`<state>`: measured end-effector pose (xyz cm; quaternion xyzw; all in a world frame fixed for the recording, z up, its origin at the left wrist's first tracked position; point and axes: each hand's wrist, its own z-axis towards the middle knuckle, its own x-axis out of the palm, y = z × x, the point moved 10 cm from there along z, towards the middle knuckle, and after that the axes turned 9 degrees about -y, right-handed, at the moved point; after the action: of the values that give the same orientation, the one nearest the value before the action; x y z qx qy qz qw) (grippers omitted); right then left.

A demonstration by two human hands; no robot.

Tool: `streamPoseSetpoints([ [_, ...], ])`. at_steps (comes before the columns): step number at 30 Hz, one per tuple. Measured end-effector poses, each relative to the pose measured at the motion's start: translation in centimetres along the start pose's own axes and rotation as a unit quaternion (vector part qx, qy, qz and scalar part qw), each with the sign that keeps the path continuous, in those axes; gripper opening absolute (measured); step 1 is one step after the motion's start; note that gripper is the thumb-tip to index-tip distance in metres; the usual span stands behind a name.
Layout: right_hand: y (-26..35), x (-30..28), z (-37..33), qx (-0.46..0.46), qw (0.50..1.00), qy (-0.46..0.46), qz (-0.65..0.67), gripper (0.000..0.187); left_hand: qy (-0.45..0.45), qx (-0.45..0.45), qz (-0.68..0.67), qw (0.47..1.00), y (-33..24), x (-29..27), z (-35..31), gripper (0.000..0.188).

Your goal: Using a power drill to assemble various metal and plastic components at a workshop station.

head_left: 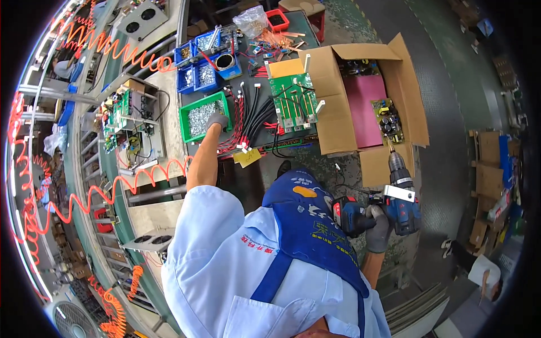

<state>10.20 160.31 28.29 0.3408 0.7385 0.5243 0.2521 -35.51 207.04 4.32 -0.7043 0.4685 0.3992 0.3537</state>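
My left hand (217,120), in a grey glove, reaches into the right side of a green bin (184,125) full of small silver screws (202,117). Its fingers are curled down among the screws, and what they pinch is hidden. In my gloved right hand (379,230) is a blue and black cordless drill (403,197), gripped by its handle, bit pointing away from me. Just past the bit lies a circuit board (387,121) with black parts, on pink sheet in an open cardboard box (332,107). Between the bin and the box is a green circuit board (293,97) with white posts.
Blue bins (197,76) of small hardware and a blue cup (227,65) stand behind the green bin. Black and red cables (251,115) lie beside it. To the left, a metal unit (132,121) sits on a conveyor line, with orange coiled hoses (112,188) hanging nearby. Another person (483,273) is at far right.
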Motion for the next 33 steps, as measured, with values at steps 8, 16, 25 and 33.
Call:
streamPoseSetpoints([
  [8, -1.5, 2.9, -0.2, 0.065, 0.996, 0.045, 0.044, 0.021, -0.034, 0.197, -0.02, 0.98, 9.6, 3.0, 11.0, 0.024],
  [16, -0.7, 1.6, 0.8, 0.024, 1.0, -0.004, -0.011, 0.018, 0.13, 0.079, -0.621, 0.769, -1.0, -4.8, -12.0, 0.02],
  [25, 1.0, -2.7, 2.7, -0.067, 0.996, 0.01, -0.061, 0.022, 0.569, 0.252, -0.352, 0.699, -19.9, -5.8, -48.6, 0.05],
  [33, 1.1, -5.7, 2.5, -0.156, 0.985, -0.051, -0.048, 0.025, 0.562, 0.315, -0.243, 0.725, -22.7, -3.1, -56.4, 0.044],
])
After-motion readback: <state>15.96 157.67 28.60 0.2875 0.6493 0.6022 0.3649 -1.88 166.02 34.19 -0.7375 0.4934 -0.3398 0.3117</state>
